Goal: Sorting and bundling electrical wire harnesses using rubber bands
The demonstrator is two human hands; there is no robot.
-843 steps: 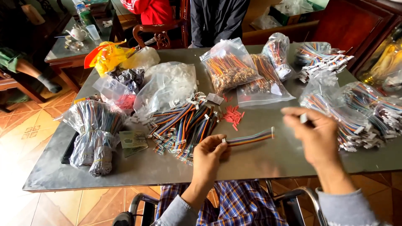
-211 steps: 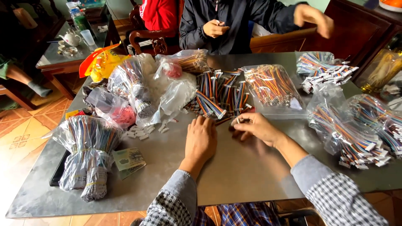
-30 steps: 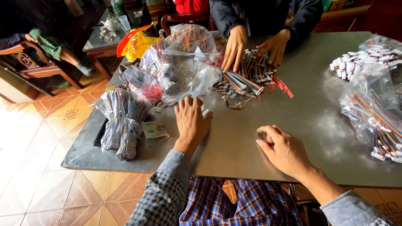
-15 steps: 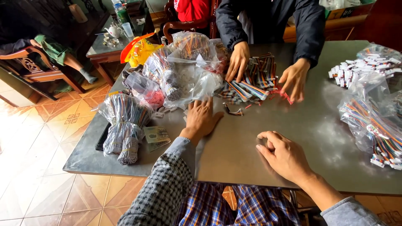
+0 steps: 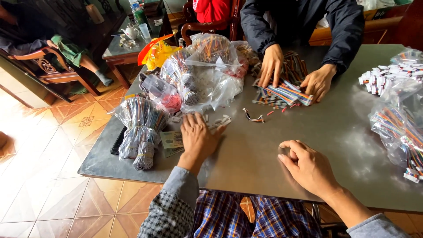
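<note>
Left hand [image 5: 199, 137] slid onto small white connectors [image 5: 219, 120]; right hand [image 5: 308, 166] curled, empty.

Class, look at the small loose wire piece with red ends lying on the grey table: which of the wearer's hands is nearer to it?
Left. The left hand lies flat just below-left of the loose wire piece, fingertips close to it. The right hand rests curled farther off, below-right of it.

Bare grey table [image 5: 264, 150] open across frame centre, between left hand [image 5: 198, 139] and right hand [image 5: 308, 167]. Upper left blocked: heaped plastic bags [image 5: 207, 75]. Top centre: another person's hands on ribbon-cable pile [image 5: 282, 92]. Right edge: cable bags [image 5: 401, 132]. Small loose wire [image 5: 254, 117] mid-table.
</note>
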